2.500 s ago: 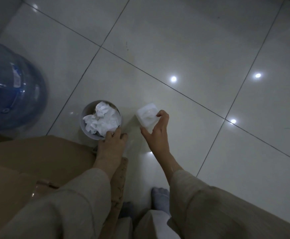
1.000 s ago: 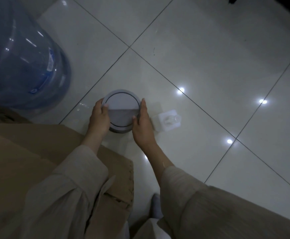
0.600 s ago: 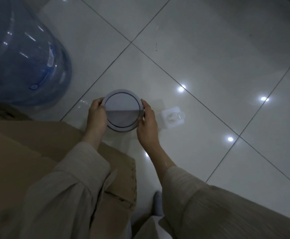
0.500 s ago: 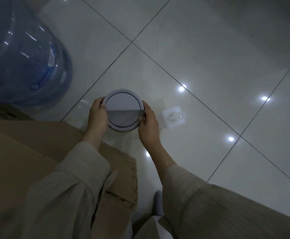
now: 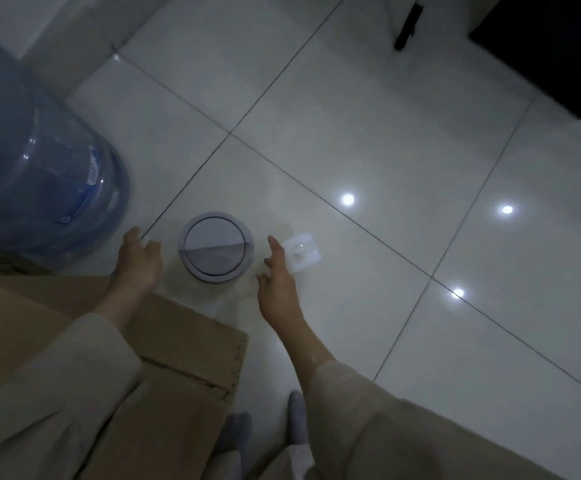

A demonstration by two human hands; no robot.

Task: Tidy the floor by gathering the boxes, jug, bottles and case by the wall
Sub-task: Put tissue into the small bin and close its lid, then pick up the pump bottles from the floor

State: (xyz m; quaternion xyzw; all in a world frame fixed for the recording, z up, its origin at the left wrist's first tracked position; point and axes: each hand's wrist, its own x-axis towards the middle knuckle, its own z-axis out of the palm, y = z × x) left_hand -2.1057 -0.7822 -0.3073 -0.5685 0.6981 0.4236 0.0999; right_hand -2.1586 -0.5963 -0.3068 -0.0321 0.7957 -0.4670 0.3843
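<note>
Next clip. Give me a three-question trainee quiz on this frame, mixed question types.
1. True or false: the left hand grips the round bin.
2. What stands on the floor nearest the right hand? A) a small white container B) a black case C) a red cup
3. Fill in: the blue water jug stands beside a cardboard ____.

Key: 1 false, both hands are open and off the bin. 2 A, the small white container. 3 box.
</note>
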